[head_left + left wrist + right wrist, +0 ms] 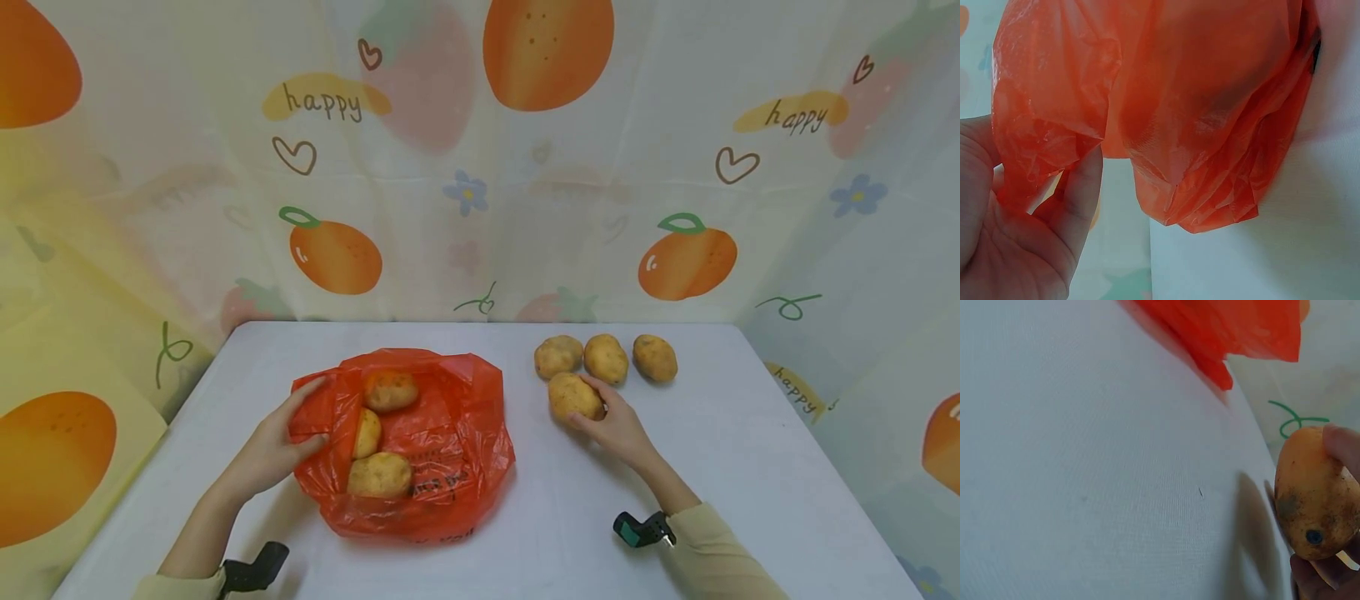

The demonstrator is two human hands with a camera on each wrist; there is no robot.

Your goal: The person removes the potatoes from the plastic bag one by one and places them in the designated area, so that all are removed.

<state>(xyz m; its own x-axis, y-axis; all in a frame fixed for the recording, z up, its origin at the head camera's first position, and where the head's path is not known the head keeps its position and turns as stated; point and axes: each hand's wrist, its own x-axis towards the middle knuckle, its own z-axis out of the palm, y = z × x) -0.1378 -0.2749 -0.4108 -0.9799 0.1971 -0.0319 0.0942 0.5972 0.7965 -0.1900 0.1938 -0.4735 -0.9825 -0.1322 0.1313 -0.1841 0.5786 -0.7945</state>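
Observation:
A red plastic bag (480, 417) lies with its mouth spread wide on the table, left of the middle. Inside it are three potatoes, one at the back (392, 391), one at the left side and one near the front (380, 475). My left hand (273, 446) grips the bag's left rim; in the left wrist view the thumb and fingers (1085, 200) pinch the thin plastic. To the right of the bag, my right hand (618, 425) holds a potato (572, 398) between thumb and fingers. The right wrist view shows this potato (1310, 494) raised off the table.
Three more potatoes lie at the table's back right: one at the left (558, 357), one beside it (606, 359) and one slightly apart (655, 359). The white table (570, 517) ends at a fruit-printed cloth (510, 200) behind. Black wrist cameras (643, 529) sit on both forearms.

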